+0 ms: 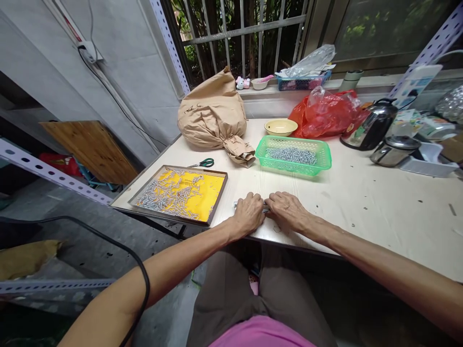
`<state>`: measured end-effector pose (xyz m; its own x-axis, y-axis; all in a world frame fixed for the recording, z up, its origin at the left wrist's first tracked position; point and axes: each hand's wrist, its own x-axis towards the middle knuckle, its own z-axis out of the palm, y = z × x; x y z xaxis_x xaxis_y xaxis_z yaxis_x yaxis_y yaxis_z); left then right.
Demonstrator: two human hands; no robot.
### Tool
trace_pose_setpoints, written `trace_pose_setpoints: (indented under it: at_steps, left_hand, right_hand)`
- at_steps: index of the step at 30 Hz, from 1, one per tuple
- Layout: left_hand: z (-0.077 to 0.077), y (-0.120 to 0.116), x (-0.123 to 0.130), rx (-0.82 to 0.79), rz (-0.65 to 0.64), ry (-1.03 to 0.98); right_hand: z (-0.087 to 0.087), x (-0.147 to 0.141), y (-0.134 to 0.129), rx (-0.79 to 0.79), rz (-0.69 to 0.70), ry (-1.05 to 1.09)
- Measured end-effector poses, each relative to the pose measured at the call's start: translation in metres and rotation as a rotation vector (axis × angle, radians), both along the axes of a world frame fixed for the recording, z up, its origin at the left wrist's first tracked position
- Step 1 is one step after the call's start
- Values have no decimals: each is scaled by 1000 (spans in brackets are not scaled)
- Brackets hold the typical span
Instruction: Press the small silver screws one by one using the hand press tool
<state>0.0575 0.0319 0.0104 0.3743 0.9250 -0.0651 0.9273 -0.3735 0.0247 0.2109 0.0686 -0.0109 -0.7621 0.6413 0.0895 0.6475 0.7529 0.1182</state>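
Observation:
My left hand (249, 213) and my right hand (288, 209) are close together over the table's front edge, fingers curled down. Between them a small strip of a metal piece (266, 208) shows, and a bit of metal also sticks out left of my left hand. Most of it is hidden under my fingers, so its kind is unclear. To the left lies a shallow tray (217, 196) with a yellow bottom, strewn with small silvery screw-like pieces (155, 195). Beyond my hands stands a green plastic basket (294, 169) holding many small silvery metal pieces (291, 155).
Scissors (206, 163) with dark green handles lie behind the tray. A tied brown paper bag (213, 115), a cream bowl (280, 126) and a red plastic bag (321, 115) stand farther back. An electric kettle (376, 125) and a metal pot (394, 151) are at the right.

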Motion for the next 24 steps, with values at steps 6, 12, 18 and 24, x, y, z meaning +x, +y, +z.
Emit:
trace_pose_setpoints:
  at_steps: [6,12,18,24]
  left_hand:
    - [0,1,3,-41,-32,-4]
    - [2,8,1,-57,-57,-16]
    - [-9,14,-11,-78,-67,-101]
    - [-35,-17,-5,124,-105,-208]
  right_hand:
    - [-11,5,-11,-64,-79,64]
    - [-9,7,-13,-48,-93,140]
    - [-24,19,-3,-60,-26,205]
    - [-40,33,4,-165,-35,397]
